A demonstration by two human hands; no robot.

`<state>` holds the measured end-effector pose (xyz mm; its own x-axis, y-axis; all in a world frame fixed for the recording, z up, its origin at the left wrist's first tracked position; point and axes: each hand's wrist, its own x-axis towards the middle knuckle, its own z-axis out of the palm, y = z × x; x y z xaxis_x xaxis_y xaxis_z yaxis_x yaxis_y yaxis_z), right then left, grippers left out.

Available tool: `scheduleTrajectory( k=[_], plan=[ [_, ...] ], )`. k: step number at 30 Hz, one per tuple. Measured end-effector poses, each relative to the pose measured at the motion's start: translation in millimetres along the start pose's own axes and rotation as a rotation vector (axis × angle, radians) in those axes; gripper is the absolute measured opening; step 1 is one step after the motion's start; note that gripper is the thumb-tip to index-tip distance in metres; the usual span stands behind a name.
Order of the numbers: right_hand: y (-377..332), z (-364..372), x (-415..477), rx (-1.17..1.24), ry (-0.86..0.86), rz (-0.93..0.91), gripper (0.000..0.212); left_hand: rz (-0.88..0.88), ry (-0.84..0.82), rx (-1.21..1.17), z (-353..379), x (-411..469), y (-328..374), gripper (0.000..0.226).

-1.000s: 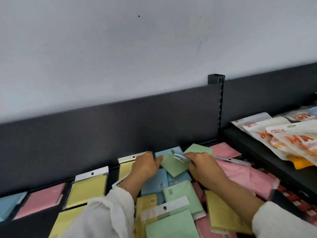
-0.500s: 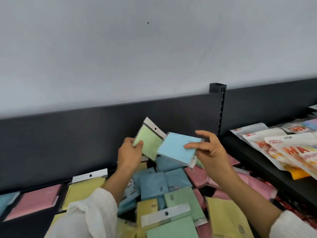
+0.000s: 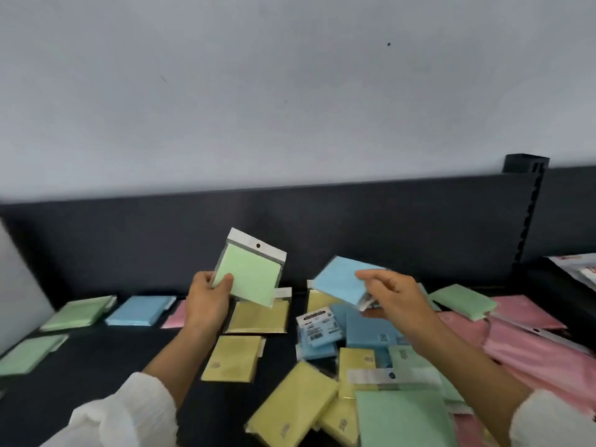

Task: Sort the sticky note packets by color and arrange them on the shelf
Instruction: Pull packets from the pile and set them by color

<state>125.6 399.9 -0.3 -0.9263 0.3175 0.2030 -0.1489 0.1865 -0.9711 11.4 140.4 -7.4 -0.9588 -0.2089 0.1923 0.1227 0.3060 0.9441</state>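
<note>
sorting is partly done: green stack [image 3: 79, 312], blue stack [image 3: 138, 314] and a pink one line the shelf [image 3: 96, 366]. left hand [image 3: 206, 301] pinches a green packet [image 3: 250, 274], right hand [image 3: 396, 296] a blue packet [image 3: 342, 280], above the mixed pile [image 3: 371, 366].

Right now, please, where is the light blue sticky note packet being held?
Head view, right of centre: the right hand pinches the light blue packet above the mixed pile, beside the left hand's green packet.

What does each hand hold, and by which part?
The left hand pinches the green packet at its lower left corner; the right hand, the blue packet at its right edge.
</note>
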Motion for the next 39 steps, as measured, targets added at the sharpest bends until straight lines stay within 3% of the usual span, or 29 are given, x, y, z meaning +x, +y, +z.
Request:
scheduleTrajectory(
  k=[4, 9, 14, 21, 24, 29, 32, 35, 39],
  plan=[
    [-0.6, 15.6, -2.4, -0.211, -0.029, -0.057, 0.031, -0.038, 0.072, -0.047, -31.6, -3.8, -8.4, 0.015],
    [-8.3, 32.5, -2.2, -0.293, -0.021, -0.086, 0.038, -0.041, 0.2, -0.154, -71.3, -2.4, -10.9, 0.017],
    [-19.4, 55.1, -1.0, -0.268, -0.043, -0.065, 0.059, -0.048, 0.317, -0.251, -105.6, 8.8, -16.9, 0.018],
    [-25.0, 88.7, 4.7, -0.337, -0.003, -0.022, 0.02, -0.044, 0.327, -0.323, -132.4, 25.8, -30.2, 0.018],
    [-25.2, 107.7, 10.2, -0.201, 0.08, 0.086, 0.022, -0.043, 0.308, -0.328, -142.5, 39.0, -38.3, 0.017],
    [-23.9, 144.9, 12.6, 0.124, 0.069, 0.338, 0.052, -0.048, 0.225, -0.323, -160.4, 71.5, -56.6, 0.016],
    [-26.7, 177.7, 10.2, 0.157, 0.043, 0.428, 0.033, -0.043, 0.169, -0.333, -175.4, 94.9, -66.2, 0.018],
    [-31.1, 220.8, 9.4, 0.237, 0.133, 0.498, 0.009, -0.042, 0.146, -0.364, -199.5, 121.4, -75.6, 0.016],
    [-32.8, 279.7, 8.0, 0.194, 0.221, 0.511, 0.01, -0.04, 0.111, -0.397, -232.9, 153.8, -88.1, 0.014]
  ],
)
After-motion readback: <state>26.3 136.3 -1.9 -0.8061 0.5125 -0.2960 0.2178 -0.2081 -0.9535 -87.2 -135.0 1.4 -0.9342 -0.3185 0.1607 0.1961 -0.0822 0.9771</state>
